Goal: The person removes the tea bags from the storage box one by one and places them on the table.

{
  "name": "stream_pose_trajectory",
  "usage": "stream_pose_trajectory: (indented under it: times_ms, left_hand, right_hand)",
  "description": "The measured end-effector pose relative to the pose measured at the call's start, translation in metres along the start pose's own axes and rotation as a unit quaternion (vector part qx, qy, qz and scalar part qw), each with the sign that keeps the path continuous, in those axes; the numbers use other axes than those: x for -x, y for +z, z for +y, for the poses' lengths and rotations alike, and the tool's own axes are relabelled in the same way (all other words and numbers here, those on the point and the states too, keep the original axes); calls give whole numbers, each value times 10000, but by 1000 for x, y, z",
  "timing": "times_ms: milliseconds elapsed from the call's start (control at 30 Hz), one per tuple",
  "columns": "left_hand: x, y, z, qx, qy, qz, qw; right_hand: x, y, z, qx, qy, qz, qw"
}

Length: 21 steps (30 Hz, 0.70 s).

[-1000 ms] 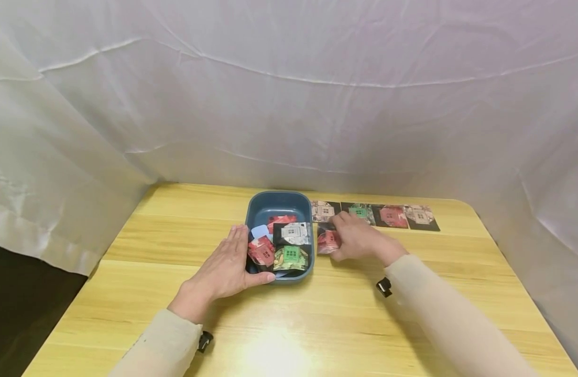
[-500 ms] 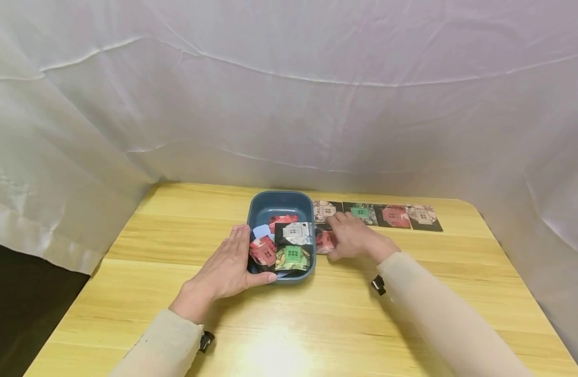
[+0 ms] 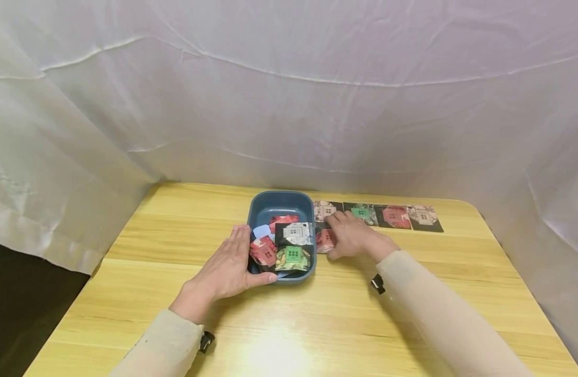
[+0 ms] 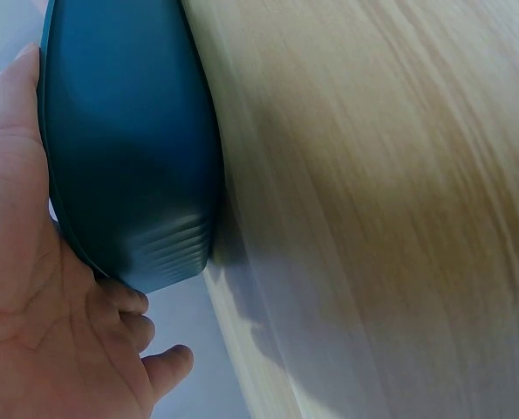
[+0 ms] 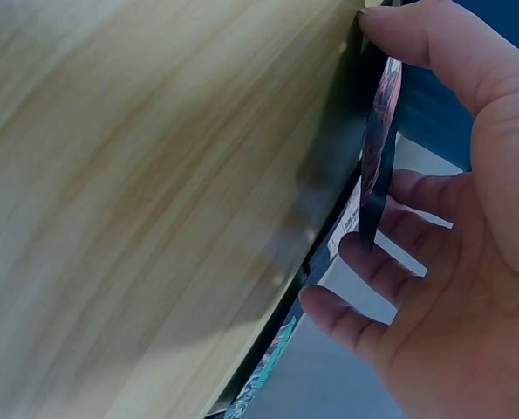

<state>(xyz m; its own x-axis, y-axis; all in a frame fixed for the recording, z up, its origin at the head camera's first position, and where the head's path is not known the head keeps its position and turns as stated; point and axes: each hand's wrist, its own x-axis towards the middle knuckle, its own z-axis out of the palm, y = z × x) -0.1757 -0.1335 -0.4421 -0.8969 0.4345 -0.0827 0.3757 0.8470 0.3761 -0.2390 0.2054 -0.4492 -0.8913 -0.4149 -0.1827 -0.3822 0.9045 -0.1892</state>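
Note:
My left hand (image 3: 222, 269) lies along the left side of the blue plastic box (image 3: 280, 196), fingers straight and thumb touching its near rim. In the left wrist view that hand touches the edge of the box (image 4: 137, 148). Inside lie a red sachet (image 3: 263, 252), a white-and-black sachet (image 3: 295, 233) and a green-and-black sachet (image 3: 292, 256). Just right of the box, my right hand (image 3: 353, 235) holds a red-and-black sachet (image 3: 325, 240) between thumb and fingers. The right wrist view shows this sachet (image 5: 383, 144) edge-on; the hand partly covers it in the head view.
Along the back edge of the wooden table (image 3: 364, 324) runs a row of flat sachets, with a white one (image 3: 325, 210), a green one (image 3: 361, 213), a red one (image 3: 393, 217) and another white one (image 3: 425, 218). A pale curtain (image 3: 289, 104) hangs behind the table.
My right hand has shifted slightly left with the red-and-black sachet, closer to the box, then held nearly still. The left hand keeps its place on the box.

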Motion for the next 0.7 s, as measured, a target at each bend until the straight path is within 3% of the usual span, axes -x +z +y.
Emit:
stream_pose_trajectory:
  times_ms: [700]
  left_hand:
    - [1,-1,2,-29,6,-14,10000]
  right_hand:
    - [3,-6,1,-51,49,-17,10000]
